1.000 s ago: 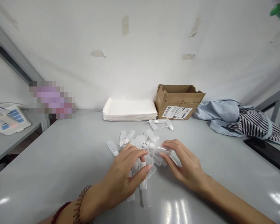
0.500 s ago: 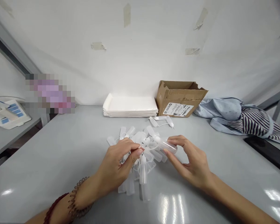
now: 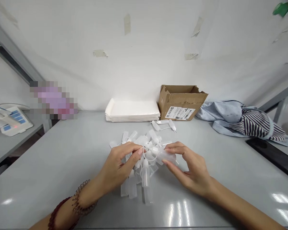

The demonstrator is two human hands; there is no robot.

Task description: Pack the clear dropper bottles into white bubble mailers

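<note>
A translucent needle-tip squeeze bottle [image 3: 166, 155] lies nearly level in my right hand [image 3: 190, 164], its body held between thumb and fingers. Its thin metal tip points left at my left hand [image 3: 124, 163]. That hand's thumb and index finger are pinched together right by the tip, and whatever they hold is too small to make out. A thin plastic strap loops beneath the bottle's neck. Under and around both hands is a pile of similar bottles [image 3: 146, 177], with one standing out toward me.
Behind the pile lies a stack of white padded envelopes [image 3: 134, 111], beside an open cardboard box [image 3: 182, 103]. A few loose bottles [image 3: 166, 124] rest before the box. To the right are a blue and striped cloth bundle [image 3: 252, 119] and a black phone [image 3: 273, 156]; a white device [image 3: 15, 121] sits far left.
My right hand has brought its bottle left and slightly down, so the tip now meets my left fingertips. My left hand keeps its pinch. The head view has shifted a little.
</note>
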